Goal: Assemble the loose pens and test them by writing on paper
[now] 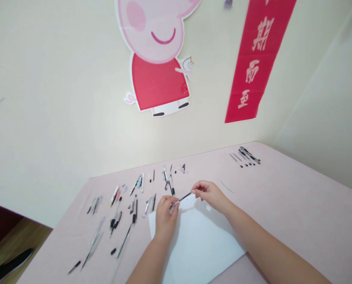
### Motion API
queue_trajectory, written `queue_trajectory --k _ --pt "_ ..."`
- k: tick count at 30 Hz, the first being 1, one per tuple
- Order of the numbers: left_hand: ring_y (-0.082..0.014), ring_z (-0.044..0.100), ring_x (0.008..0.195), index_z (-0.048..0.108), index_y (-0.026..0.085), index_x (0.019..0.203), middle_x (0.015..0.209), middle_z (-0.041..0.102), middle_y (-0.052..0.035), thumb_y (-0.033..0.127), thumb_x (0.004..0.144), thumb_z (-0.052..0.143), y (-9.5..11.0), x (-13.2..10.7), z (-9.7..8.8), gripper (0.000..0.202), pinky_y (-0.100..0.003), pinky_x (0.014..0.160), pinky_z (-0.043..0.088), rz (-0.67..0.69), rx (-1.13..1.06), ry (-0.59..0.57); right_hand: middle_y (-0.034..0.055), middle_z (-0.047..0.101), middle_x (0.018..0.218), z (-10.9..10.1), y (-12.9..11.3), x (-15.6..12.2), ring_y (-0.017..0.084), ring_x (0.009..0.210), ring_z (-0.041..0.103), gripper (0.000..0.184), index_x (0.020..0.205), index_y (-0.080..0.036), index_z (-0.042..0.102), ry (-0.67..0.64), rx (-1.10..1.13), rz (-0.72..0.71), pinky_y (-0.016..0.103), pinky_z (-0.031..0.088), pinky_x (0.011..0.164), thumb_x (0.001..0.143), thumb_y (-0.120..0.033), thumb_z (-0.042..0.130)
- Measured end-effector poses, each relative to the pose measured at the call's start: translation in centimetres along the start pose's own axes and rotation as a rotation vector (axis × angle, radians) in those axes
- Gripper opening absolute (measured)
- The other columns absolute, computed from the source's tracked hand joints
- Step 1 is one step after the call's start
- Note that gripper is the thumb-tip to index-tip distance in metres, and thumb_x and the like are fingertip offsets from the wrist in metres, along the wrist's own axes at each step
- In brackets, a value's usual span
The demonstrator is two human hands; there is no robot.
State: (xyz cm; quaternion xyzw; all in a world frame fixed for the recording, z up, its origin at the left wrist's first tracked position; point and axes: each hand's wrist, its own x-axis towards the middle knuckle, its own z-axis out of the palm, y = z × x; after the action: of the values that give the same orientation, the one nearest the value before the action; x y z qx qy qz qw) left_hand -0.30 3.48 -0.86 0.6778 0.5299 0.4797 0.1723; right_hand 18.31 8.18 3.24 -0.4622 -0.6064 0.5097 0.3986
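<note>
Above the white paper sheet (202, 240), my left hand (165, 217) is closed round a clear pen barrel (173, 205). A thin dark pen refill (184, 197) runs between the two hands, its lower left end at the barrel. My right hand (210, 195) pinches the refill's upper right end between thumb and fingertips. How far the refill sits inside the barrel is too small to tell. Just beyond my left hand lies a pen with a black grip (173, 191).
Loose pen parts (134, 209), caps and refills lie in small groups on the left of the pink table (297, 221). Several black pens (249, 156) lie at the far right. Behind the table stands a wall with a pig cutout (161, 83) and a red banner (253, 67).
</note>
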Motion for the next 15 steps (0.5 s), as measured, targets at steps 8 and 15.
queue_trajectory --k 8,15 --pt "-0.0180 0.054 0.083 0.061 0.020 0.084 0.084 0.054 -0.0041 0.018 0.077 0.050 0.21 -0.01 -0.05 0.014 -0.033 0.072 0.045 -0.009 -0.007 -0.008 -0.0020 0.055 0.055 0.17 -0.24 -0.16 0.009 0.051 0.050 0.019 0.071 -0.015 0.058 0.006 0.045 0.016 0.019 0.037 0.045 0.066 -0.034 0.062" --pt "-0.0177 0.054 0.083 0.061 0.020 0.085 0.084 0.054 -0.0038 0.017 0.078 0.049 0.06 -0.03 -0.07 0.014 -0.032 0.072 0.045 -0.006 0.003 -0.012 -0.0021 0.055 0.056 0.35 -0.09 -0.09 0.009 0.049 0.051 0.018 0.070 -0.016 0.058 0.013 0.055 0.024 0.019 0.035 0.042 0.065 -0.033 0.062"
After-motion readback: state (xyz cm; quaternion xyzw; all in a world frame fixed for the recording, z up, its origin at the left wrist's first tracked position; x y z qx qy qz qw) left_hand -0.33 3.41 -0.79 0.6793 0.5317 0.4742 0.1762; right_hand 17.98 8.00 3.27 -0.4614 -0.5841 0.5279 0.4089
